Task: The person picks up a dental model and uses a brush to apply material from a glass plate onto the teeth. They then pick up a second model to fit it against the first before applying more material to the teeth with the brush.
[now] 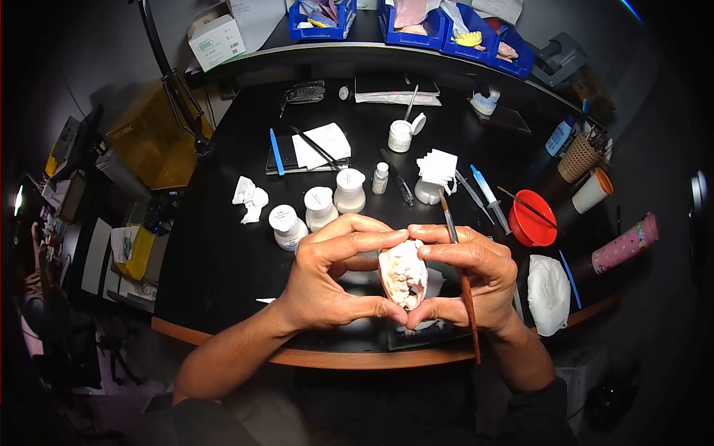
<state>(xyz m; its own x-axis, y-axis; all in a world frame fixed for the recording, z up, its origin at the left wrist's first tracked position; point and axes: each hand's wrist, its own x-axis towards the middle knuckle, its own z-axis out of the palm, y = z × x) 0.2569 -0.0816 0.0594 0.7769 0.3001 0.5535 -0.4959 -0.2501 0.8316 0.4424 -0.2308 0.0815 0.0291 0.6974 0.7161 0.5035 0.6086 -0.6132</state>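
Note:
A pale dental cast [402, 275] is held up over the front of the black table between both hands. My left hand [338, 271] grips its left side with thumb and fingers. On the other side, the fingertips and thumb of my right hand [472, 275] press against the cast. A thin brush [466, 286] with a reddish-brown handle is also tucked in my right hand, tip pointing up and away. Just beyond my left hand stand white-lidded jars [320, 208] of powder. Part of the cast lies hidden behind my fingers.
A red bowl [532, 218] and a crumpled white cloth [549, 296] sit at the right. Near them lie a syringe [489, 199] and tweezers [474, 195]. Folded white tissue [436, 166] tops a small jar. Blue bins [413, 28] line the back shelf.

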